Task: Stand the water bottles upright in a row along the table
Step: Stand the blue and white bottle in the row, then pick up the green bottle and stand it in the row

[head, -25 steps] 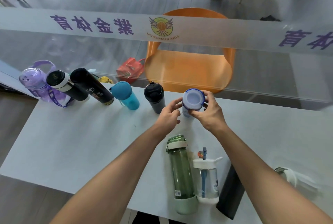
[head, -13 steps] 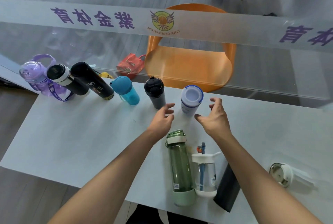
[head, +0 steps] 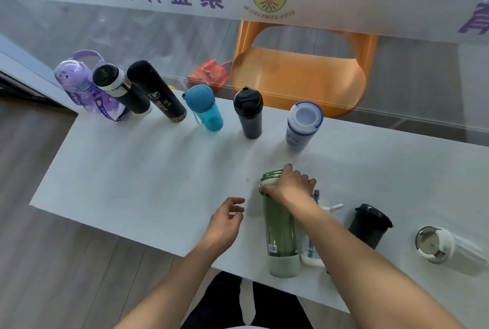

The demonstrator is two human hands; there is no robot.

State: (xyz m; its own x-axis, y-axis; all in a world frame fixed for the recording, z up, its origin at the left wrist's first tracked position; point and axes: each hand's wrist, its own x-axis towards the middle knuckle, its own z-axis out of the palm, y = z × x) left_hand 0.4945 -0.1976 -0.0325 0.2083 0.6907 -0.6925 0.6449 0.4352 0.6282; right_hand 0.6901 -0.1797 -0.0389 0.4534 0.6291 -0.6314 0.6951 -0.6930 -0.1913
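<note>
Gripping the green bottle (head: 279, 225) near its cap, your right hand (head: 289, 187) is closed around the neck, fingers wrapped over the pale collar. This bottle lies on its side on the white worktop (head: 148, 170), its pale green base toward the near edge. Your left hand (head: 226, 219) hovers just left of the green bottle, fingers loosely curled and not holding anything, apart from the bottle.

Beyond the green bottle, along the far edge, six bottles stand upright in a row: the white bottle with blue rim (head: 303, 125) is nearest to it, then to the left the dark grey bottle (head: 248, 113), the blue bottle (head: 205, 108), the tall black flask (head: 156, 90), the black flask with white ring (head: 120, 89) and the purple bottle (head: 84, 82) at the end.

Touching the right side of the green bottle lies a small clear bottle with a straw (head: 316, 245), mostly hidden under your right arm. Further right of the green bottle is a black bottle (head: 369, 225), and beyond that a clear bottle with white lid (head: 436, 245) on its side
</note>
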